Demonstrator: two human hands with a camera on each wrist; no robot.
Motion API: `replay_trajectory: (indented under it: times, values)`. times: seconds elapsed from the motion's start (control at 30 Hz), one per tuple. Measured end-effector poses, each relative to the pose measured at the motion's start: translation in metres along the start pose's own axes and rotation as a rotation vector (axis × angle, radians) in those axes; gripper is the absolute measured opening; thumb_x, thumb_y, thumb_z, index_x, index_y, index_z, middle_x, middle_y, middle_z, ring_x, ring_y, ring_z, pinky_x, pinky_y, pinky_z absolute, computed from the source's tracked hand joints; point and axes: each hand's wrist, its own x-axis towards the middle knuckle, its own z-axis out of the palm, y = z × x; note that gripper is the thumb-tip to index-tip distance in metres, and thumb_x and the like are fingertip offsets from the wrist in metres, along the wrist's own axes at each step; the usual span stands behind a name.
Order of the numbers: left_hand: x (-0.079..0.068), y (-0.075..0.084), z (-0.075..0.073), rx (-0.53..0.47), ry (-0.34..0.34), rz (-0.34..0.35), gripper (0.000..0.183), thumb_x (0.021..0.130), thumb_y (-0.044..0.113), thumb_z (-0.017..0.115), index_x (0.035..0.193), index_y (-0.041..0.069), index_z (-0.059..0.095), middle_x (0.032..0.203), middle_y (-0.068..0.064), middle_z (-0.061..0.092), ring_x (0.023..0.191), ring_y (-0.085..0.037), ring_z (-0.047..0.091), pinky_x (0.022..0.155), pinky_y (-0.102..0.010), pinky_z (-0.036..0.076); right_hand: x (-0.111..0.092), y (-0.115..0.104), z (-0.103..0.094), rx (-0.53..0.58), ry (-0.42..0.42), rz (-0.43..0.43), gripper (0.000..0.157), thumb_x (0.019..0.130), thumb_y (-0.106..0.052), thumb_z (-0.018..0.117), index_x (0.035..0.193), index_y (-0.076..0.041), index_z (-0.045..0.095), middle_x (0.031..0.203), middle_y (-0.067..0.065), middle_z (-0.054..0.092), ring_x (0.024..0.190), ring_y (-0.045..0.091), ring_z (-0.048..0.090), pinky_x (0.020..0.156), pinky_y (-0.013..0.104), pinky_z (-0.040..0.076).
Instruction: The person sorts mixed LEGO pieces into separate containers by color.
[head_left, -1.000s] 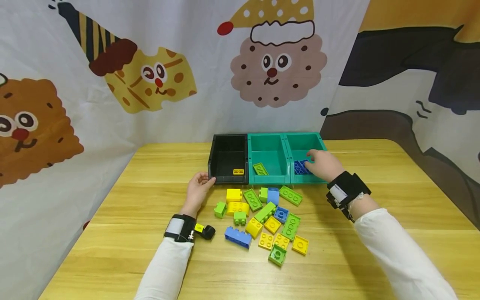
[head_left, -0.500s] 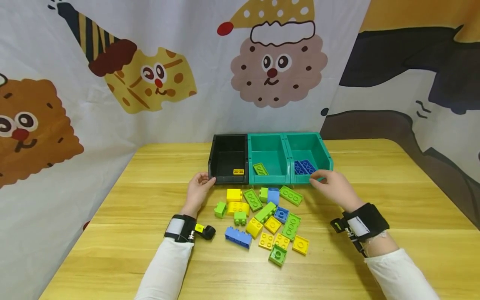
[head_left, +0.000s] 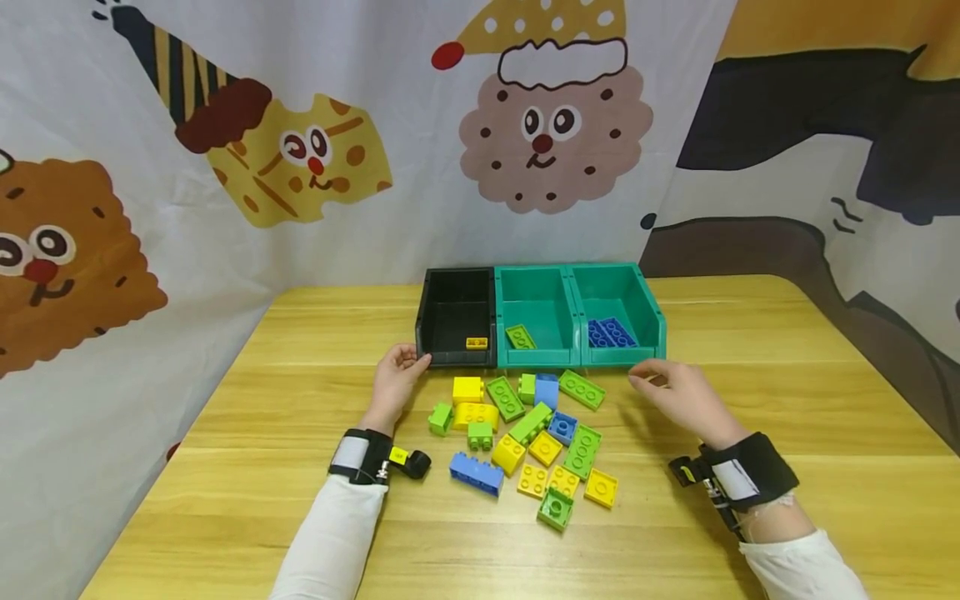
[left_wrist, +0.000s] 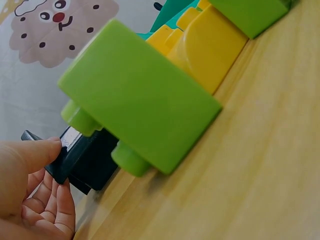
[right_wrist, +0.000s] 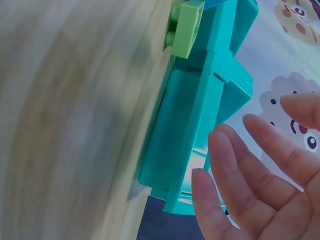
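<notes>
Left fingers (left_wrist: 64, 207) pinch black bin (head_left: 452, 359) at front corner; right fingers (right_wrist: 227, 157) loosely parted, near right teal bin (head_left: 622, 357).

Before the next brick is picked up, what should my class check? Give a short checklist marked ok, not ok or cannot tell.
1. Left hand gripping black bin: ok.
2. Right hand empty: ok.
3. Right bin showing only blue bricks: ok.
4. Bricks on the table grouped by colour: not ok; three colours lie mixed.
5. Blue tabletop brick nearest the middle bin unattached to the green brick at its left: cannot tell.
</notes>
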Motion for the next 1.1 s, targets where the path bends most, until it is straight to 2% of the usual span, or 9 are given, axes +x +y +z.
replay_trajectory:
  times: [0.3,0.47,0.6,0.77,1.1]
  values:
    - [0.0,0.002,-0.001,0.001,-0.001,-0.01,0.023,0.088,0.012,0.066,0.106,0.001,0.057,0.1,-0.01,0.056,0.088,-0.017,0.049,0.071,-0.019,0.041,0.004,-0.002,0.008,0.006,-0.01,-0.006,0.029,0.093,-0.019,0.059,0.11,0.003,0.064,0.107,0.022,0.065,0.094,0.036,0.062,0.078,0.049,0.051]
    - [-0.001,0.003,-0.002,0.006,-0.007,-0.014,0.023,0.088,0.013,0.066,0.106,0.001,0.057,0.101,-0.01,0.057,0.088,-0.017,0.049,0.073,-0.02,0.041,0.009,-0.006,0.018,-0.004,-0.075,-0.059,0.037,0.091,-0.02,0.061,0.121,0.002,0.059,0.119,0.024,0.06,0.105,0.04,0.058,0.085,0.053,0.048]
    - [-0.001,0.003,-0.002,-0.006,-0.015,-0.018,0.024,0.089,0.012,0.066,0.107,0.001,0.056,0.101,-0.01,0.056,0.088,-0.017,0.05,0.073,-0.02,0.043,0.013,-0.011,0.024,-0.027,-0.141,-0.122,0.044,0.09,-0.021,0.063,0.128,-0.001,0.056,0.128,0.024,0.054,0.116,0.044,0.051,0.094,0.058,0.042]
    - [0.001,0.003,-0.001,-0.019,-0.016,-0.012,0.024,0.089,0.012,0.066,0.108,0.001,0.056,0.1,-0.01,0.055,0.088,-0.017,0.05,0.072,-0.018,0.043,0.016,-0.016,0.028,-0.05,-0.226,-0.139,0.048,0.09,-0.023,0.063,0.131,-0.002,0.053,0.133,0.026,0.049,0.122,0.045,0.045,0.099,0.061,0.036]
    - [-0.001,0.001,-0.001,-0.007,-0.012,0.014,0.024,0.088,0.012,0.066,0.106,0.0,0.057,0.099,-0.009,0.056,0.088,-0.016,0.051,0.073,-0.019,0.042,0.018,-0.017,0.036,-0.07,-0.284,-0.143,0.037,0.09,-0.016,0.061,0.124,-0.001,0.059,0.131,0.027,0.05,0.12,0.044,0.047,0.097,0.057,0.039]
